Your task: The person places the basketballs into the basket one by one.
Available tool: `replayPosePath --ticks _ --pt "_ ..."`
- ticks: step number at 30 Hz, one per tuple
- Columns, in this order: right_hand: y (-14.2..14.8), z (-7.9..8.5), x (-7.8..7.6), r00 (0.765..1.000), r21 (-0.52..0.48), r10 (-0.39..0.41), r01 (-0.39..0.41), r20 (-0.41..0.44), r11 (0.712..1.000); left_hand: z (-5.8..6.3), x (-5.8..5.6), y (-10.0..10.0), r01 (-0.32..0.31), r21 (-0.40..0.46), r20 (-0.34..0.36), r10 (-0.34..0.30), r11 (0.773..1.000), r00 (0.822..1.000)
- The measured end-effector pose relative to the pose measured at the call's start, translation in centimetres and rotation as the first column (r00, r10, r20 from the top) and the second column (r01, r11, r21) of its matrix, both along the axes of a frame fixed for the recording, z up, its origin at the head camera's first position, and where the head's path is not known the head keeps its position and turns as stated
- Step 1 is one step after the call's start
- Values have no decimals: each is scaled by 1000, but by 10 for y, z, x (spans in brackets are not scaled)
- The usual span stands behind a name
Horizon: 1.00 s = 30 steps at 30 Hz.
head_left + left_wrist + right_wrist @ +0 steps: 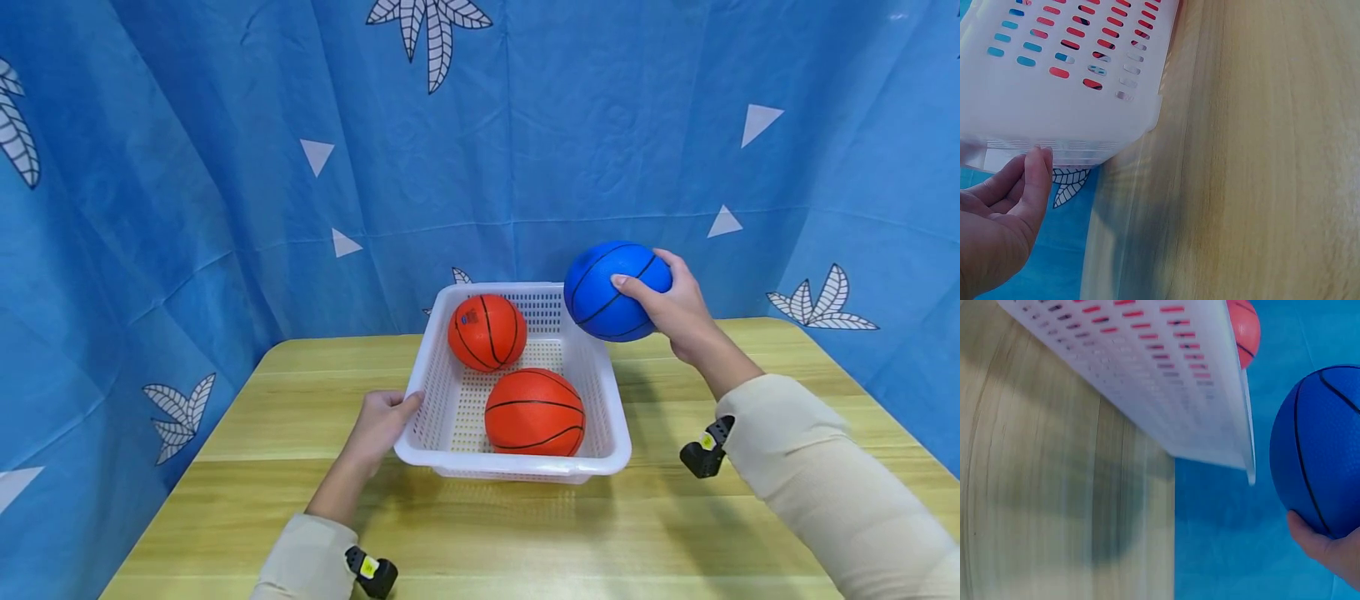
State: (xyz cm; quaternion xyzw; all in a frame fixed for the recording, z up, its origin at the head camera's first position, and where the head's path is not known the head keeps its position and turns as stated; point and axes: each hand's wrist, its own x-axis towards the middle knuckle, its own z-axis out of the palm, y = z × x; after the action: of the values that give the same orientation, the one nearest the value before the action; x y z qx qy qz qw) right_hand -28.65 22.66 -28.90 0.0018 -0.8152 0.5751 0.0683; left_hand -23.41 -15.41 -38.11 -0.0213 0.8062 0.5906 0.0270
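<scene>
My right hand grips a blue basketball with black lines, held up over the far right corner of a white plastic basket. In the right wrist view the blue ball is beside the basket's outer wall, with a thumb or finger against its lower side. Two orange-red basketballs lie inside the basket: one ball at the far left, the other ball near the front right. My left hand pinches the basket's left rim; the left wrist view shows the fingers at that rim.
The basket stands on a light wood-grain table. A blue curtain printed with white leaves and triangles hangs behind the table and along both sides. A small black camera is strapped to each sleeve cuff.
</scene>
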Motion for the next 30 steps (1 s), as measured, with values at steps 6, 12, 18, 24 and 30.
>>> replayPosePath --ticks 6,12,18,24,30 --pt "-20 -1 -5 999 131 51 -52 8 990 2 -1 1 -1 0 17 1 1000 1000" --pt "-34 -4 -9 996 228 85 -88 23 970 4 0 1 9 1 19 -9 1000 1000" --pt "-47 -5 -14 994 308 100 -105 32 945 4 1 1 1 4 -1 -1 1000 1000" --pt "-56 -9 -14 990 357 137 -143 42 923 2 1 1 -7 1 -4 7 1000 1000" --pt "-61 -13 -16 988 397 149 -152 39 905 2 0 0 -11 3 7 11 1000 1000"
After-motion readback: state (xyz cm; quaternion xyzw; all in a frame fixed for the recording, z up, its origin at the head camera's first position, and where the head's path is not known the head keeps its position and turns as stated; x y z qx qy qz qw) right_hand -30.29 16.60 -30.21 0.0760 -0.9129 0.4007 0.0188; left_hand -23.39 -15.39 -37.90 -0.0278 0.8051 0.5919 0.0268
